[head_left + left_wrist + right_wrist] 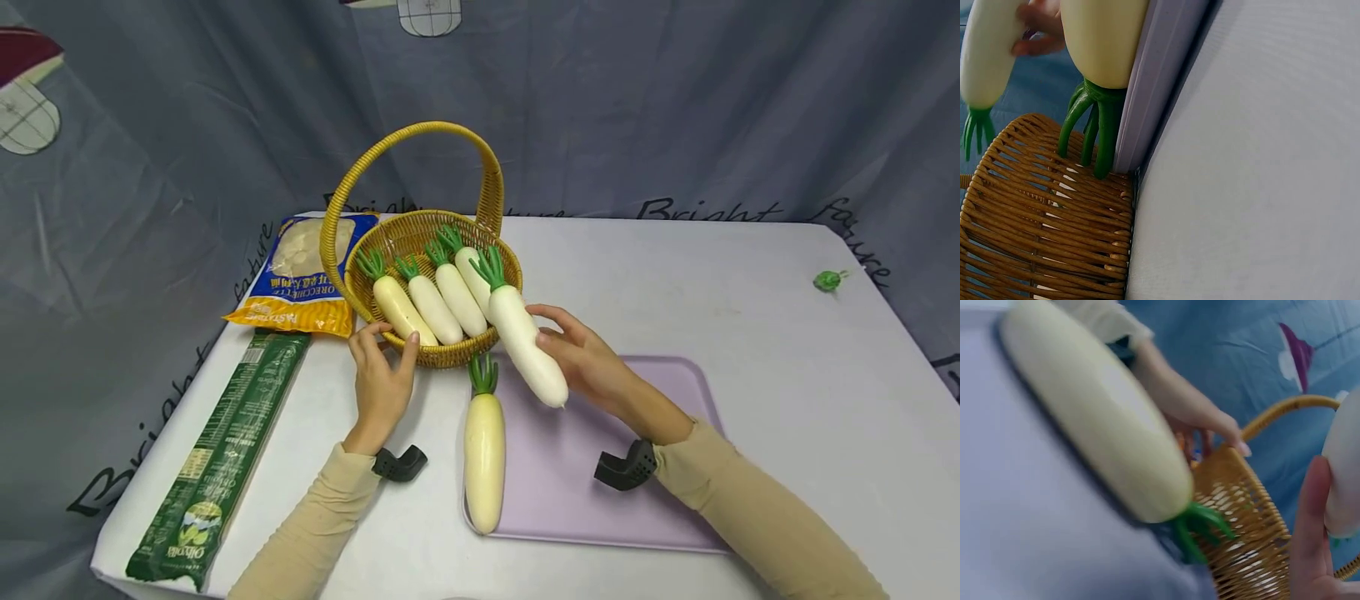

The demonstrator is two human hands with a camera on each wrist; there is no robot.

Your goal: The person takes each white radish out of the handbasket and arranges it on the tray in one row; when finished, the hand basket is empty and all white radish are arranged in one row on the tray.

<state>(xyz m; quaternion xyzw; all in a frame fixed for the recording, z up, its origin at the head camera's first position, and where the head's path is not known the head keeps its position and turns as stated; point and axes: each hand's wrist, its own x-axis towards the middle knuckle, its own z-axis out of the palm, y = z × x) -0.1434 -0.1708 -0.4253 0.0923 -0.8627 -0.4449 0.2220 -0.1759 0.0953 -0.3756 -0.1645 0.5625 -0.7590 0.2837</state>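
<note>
Yellow basket, four radishes inside, left hand gripping it, right hand holding one radish, another on tray

1. On the left, the left sleeve, tan in colour, is seen slanted forward and inward, with the left wrist left bare beyond the cuff.
2. The left hand is turned with its back upward; the thumb is set apart from the bent fingers, and a pinching grip is formed.
3. Across now: the right sleeve, tan too, is stretched diagonally inward.
4. The right hand is pointed leftward, its fingers bent in a grip.
5. The two hands are held apart.
</note>
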